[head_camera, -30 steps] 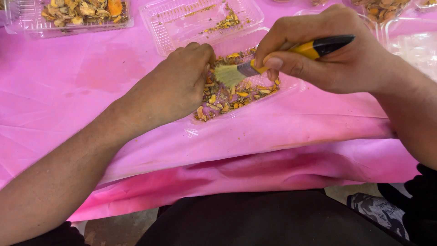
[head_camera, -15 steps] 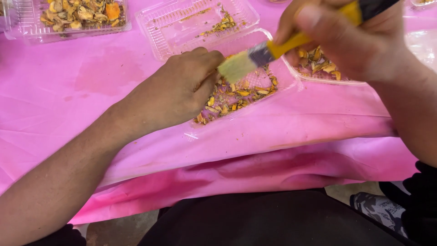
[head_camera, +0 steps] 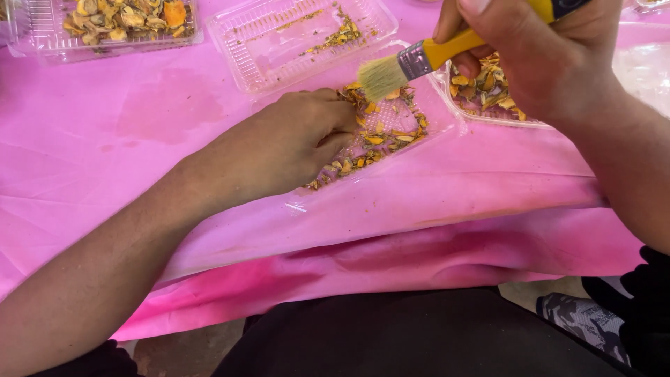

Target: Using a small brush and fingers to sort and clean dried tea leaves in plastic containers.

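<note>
Head view: brush (head_camera: 419,61) in right-hand fingers (head_camera: 481,17)

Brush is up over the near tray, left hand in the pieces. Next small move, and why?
Probably lower the brush back onto whatever the left hand offers. The right hand holds it by the yellow handle, with the bristles hanging just above the orange-yellow pieces in the clear tray, touching nothing. The left hand's fingers rest among those pieces just below the bristles; whether they pinch one cannot be told.

Yellow-handled brush (head_camera: 412,63) tilted over tray (head_camera: 440,129) w/ orange scraps (head_camera: 380,136).
</note>
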